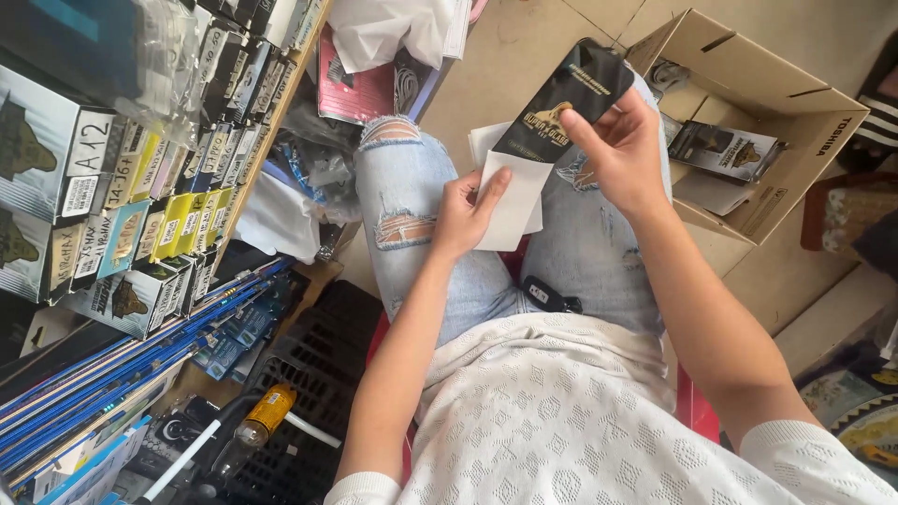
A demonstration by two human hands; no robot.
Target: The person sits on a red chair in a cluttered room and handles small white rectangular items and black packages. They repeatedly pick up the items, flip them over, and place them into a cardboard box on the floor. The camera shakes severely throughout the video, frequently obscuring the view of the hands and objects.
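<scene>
Right hand pinches the black packet by its upper edge above the lap, beside the cardboard box. Left hand fingers pinch the white sleeve beneath the packet. Risk: the thin sleeve may crease or slip from so light a hold.

Bright even daylight, soft shadows, sharp centre, slight wide-angle stretch at edges.

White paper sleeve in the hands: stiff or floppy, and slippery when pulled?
The white paper sleeve looks thin and light, probably bending easily; it stays flat only where the left hand pinches it. Its smooth surface likely slides readily along the black flat package held by the right hand. It probably creases if gripped hard.
</scene>
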